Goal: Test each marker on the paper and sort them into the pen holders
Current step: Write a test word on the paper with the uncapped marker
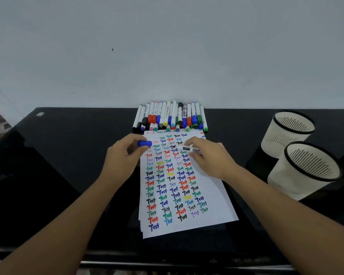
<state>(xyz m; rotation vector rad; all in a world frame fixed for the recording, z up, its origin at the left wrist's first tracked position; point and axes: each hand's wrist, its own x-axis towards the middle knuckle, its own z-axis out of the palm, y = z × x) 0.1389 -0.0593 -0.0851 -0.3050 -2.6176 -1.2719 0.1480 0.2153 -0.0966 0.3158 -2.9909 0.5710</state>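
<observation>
black glossy desk (58, 165) against a pale wall. left hand (123, 155): blue cap (145, 143) pinched between thumb and fingertips. paper (203, 195), filled with "test" marks, lies centre; marker row (170, 116) behind it. right hand (211, 157): uncapped marker (191, 149) gripped, tip on paper. pen holders (298, 151) far right. step judged: testing. next: mark to be checked, cap refitted, marker sorted.
</observation>
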